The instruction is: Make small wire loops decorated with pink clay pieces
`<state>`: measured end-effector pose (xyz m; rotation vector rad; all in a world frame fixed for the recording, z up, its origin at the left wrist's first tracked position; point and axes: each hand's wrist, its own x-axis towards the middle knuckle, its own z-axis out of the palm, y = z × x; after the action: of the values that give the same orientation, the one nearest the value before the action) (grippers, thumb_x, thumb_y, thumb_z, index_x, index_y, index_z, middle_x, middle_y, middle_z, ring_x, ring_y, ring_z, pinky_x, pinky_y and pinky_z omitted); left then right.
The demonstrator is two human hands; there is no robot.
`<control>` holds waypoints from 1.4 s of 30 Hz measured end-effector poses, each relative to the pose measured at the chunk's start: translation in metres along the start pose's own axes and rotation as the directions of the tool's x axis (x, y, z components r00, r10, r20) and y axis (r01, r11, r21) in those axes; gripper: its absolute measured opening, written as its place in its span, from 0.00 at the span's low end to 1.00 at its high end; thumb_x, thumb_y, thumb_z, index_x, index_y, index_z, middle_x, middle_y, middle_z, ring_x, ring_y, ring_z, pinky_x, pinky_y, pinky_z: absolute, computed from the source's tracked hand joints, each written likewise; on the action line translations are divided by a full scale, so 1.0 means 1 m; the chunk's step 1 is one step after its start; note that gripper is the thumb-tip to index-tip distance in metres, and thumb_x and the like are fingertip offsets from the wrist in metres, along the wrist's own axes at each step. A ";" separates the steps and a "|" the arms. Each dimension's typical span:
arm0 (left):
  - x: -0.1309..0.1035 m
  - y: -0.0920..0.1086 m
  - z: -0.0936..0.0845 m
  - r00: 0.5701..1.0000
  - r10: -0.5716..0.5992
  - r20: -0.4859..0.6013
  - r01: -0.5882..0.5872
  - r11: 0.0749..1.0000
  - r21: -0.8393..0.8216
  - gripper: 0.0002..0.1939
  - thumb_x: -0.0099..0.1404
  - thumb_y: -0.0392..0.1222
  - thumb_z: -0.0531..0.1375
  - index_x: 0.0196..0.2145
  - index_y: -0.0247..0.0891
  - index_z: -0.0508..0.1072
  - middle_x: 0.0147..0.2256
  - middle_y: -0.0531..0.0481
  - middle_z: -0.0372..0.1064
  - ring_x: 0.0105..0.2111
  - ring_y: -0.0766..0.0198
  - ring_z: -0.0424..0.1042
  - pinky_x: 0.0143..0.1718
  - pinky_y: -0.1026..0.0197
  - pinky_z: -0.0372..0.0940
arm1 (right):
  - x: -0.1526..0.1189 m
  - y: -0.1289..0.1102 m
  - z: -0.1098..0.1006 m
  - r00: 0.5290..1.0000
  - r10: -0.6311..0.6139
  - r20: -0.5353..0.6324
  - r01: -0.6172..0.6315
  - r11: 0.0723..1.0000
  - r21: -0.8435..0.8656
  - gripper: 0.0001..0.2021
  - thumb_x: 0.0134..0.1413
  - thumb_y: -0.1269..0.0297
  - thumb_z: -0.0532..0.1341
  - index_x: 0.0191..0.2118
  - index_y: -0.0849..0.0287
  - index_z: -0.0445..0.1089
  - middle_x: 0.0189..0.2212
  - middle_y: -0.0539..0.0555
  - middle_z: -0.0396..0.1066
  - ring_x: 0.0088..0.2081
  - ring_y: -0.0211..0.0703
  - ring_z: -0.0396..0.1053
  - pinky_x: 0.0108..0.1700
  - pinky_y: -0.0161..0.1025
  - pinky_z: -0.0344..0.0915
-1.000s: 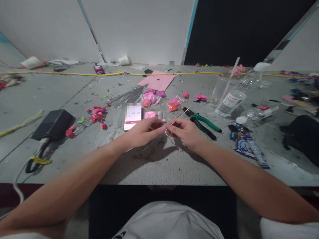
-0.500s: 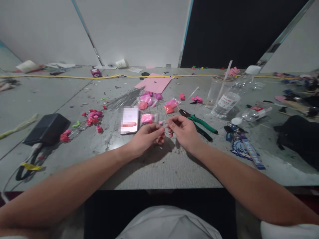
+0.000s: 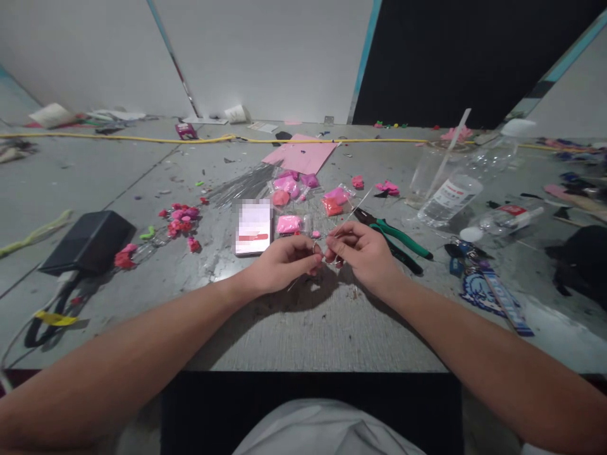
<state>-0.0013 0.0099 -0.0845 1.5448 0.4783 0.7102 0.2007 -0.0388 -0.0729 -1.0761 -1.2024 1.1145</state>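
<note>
Close together over the table [image 3: 303, 335], both hands pinch a thin wire [image 3: 351, 213] that is partly hidden by the fingers. My left hand [image 3: 294, 260] has its thumb and fingertips pressed on it, near a small pink bead-like piece. My right hand [image 3: 363, 253] grips it just beside the left fingertips, and a straight end rises from there. Past the hands lie a bag of pink clay [image 3: 289, 224], a bag of orange clay [image 3: 334, 206] and a lit phone [image 3: 253, 227]. Green-handled pliers [image 3: 398, 237] rest by my right hand.
At the left are a black adapter [image 3: 88, 243] and pink flower pieces [image 3: 183, 218]. Thin wires [image 3: 249, 184] and a pink sheet [image 3: 303, 151] lie farther back. Bottles [image 3: 448, 199], a cup with a straw [image 3: 434, 167] and a keychain [image 3: 484, 291] stand or lie at the right.
The view has shifted slightly, so the objects at the right appear farther right. The wire's straight ends now show beyond the fingers, and the fingertips of both hands have come closer together.
</note>
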 end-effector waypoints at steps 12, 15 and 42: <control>0.005 0.000 -0.011 0.976 0.116 -0.185 -0.067 0.965 0.252 0.06 0.68 0.42 0.69 0.38 0.37 0.79 0.30 0.51 0.74 0.28 0.68 0.71 0.29 0.64 0.67 | -0.001 0.001 -0.001 0.997 0.065 -0.035 -0.060 0.990 0.127 0.15 0.48 0.52 0.78 0.30 0.56 0.77 0.22 0.48 0.74 0.24 0.36 0.68 0.23 0.35 0.65; 0.005 0.003 -0.009 0.930 0.227 -0.290 -0.131 0.939 0.317 0.08 0.65 0.43 0.72 0.39 0.38 0.80 0.32 0.50 0.76 0.29 0.68 0.71 0.30 0.64 0.68 | -0.001 0.002 0.000 0.996 0.073 -0.046 -0.062 0.979 0.192 0.16 0.47 0.51 0.79 0.30 0.56 0.77 0.22 0.48 0.74 0.24 0.37 0.69 0.23 0.35 0.65; -0.012 0.006 0.023 0.955 -0.057 -0.292 -0.046 0.941 -0.334 0.10 0.66 0.49 0.73 0.42 0.42 0.84 0.29 0.52 0.75 0.28 0.69 0.71 0.28 0.68 0.67 | -0.013 -0.004 0.011 0.989 0.147 0.023 -0.148 0.958 0.248 0.20 0.43 0.48 0.81 0.28 0.55 0.75 0.19 0.44 0.68 0.20 0.33 0.61 0.20 0.33 0.60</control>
<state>0.0047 -0.0154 -0.0807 1.1168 0.5518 0.9750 0.1896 -0.0523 -0.0697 -0.9810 -0.9663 1.3447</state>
